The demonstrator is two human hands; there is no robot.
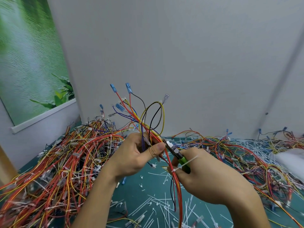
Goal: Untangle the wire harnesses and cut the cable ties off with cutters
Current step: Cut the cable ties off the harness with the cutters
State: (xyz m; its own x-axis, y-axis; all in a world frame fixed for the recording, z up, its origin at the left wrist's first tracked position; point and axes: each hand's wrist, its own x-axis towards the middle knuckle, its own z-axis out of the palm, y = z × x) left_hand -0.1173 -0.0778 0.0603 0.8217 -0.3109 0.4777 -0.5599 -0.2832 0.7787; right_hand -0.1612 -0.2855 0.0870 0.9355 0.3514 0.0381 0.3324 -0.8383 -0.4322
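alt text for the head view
A person's left hand grips a bundle of coloured wires while the right hand holds green-handled cutters at it. A cable tie rings the wires below; tangled wires and cut ties cover the table.

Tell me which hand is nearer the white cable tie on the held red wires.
Right. The right hand, holding the cutters, is right at the cable tie, whose tail crosses its fingers. The left hand grips the wire harness above and left of it, apart.

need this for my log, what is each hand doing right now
Left hand: closed, gripping the wire harness.
Right hand: closed, gripping the green-handled cutters, tips at the harness.
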